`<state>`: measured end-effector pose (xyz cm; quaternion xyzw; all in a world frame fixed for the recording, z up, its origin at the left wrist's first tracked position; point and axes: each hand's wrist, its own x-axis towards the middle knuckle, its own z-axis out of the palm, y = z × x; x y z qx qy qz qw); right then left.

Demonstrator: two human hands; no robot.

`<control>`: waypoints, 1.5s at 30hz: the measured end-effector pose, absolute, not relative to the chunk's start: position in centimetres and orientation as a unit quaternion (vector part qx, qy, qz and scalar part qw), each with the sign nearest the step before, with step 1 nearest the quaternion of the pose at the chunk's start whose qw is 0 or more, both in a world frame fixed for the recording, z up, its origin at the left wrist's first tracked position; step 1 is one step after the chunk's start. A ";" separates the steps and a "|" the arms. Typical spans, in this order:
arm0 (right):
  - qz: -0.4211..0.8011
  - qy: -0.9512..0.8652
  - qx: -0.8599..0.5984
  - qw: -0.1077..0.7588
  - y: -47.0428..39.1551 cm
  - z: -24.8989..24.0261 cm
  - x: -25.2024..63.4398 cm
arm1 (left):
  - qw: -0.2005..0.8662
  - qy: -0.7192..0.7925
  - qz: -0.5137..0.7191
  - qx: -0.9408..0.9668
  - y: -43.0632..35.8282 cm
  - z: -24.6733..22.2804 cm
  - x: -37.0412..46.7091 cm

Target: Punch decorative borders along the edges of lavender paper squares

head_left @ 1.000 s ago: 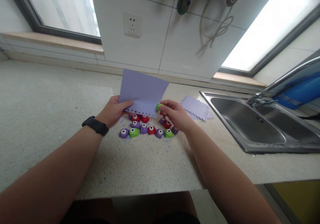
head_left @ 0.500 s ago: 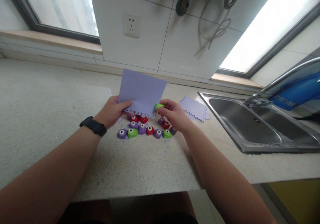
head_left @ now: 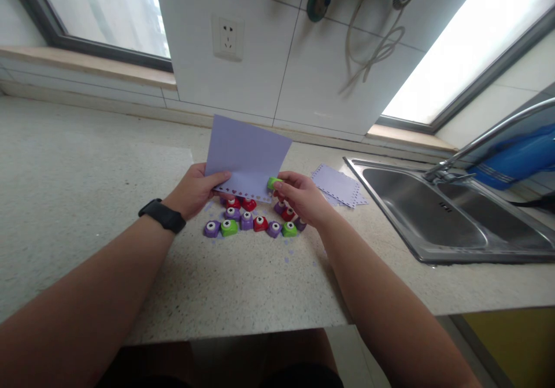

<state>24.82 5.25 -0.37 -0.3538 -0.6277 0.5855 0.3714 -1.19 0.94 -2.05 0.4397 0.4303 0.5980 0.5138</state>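
The left hand (head_left: 196, 190) holds a sheet of lilac paper (head_left: 247, 155) above the counter (head_left: 87, 191). Its thumb presses on the front of the sheet near the lower left corner, and the other fingers are closed behind it. The paper stands almost upright, and along its lower edge there is a row of small cut-out holes. The right hand (head_left: 301, 197) grips a small green punch (head_left: 273, 183) between thumb and fingers, and this punch sits on the lower right corner of the paper.

Just under the paper, on the counter, lies a group of small punches (head_left: 254, 221) in purple, red and green, close together in two loose rows. Around them some tiny bits of lilac paper are spread on the stone. To the right of the paper, a little pile of sheets with punched edges (head_left: 339, 186) lies flat. Further right of the paper there is a steel sink (head_left: 433, 214) with a tap (head_left: 481, 142). A black watch (head_left: 162, 215) is on the left wrist.
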 end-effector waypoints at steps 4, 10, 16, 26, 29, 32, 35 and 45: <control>0.580 -0.641 -0.342 0.368 5.4 -0.6 24.9 | 0.517 0.423 0.604 0.434 0.9 -2.0 -1.1; 0.572 -0.644 -0.349 0.368 5.4 -0.7 24.9 | 0.522 0.423 0.601 0.433 0.8 -2.0 -1.2; 0.590 -0.629 -0.339 0.374 5.2 -0.5 24.9 | 0.522 0.423 0.600 0.434 0.7 -1.9 -1.1; 0.614 -0.611 -0.329 0.376 5.2 -0.3 24.7 | 0.522 0.434 0.588 0.439 0.4 -1.6 -1.1; 0.610 -0.615 -0.327 0.378 5.3 -0.4 24.8 | 0.521 0.436 0.589 0.438 0.5 -1.6 -1.0; 0.606 -0.617 -0.327 0.380 5.4 -0.5 24.9 | 0.518 0.437 0.592 0.436 0.5 -1.6 -1.1; 0.605 -0.611 -0.335 0.385 5.5 -0.5 25.0 | 0.515 0.434 0.600 0.432 0.5 -1.6 -1.1; 0.600 -0.610 -0.336 0.393 5.7 -0.7 25.2 | 0.509 0.435 0.609 0.424 0.5 -1.5 -1.1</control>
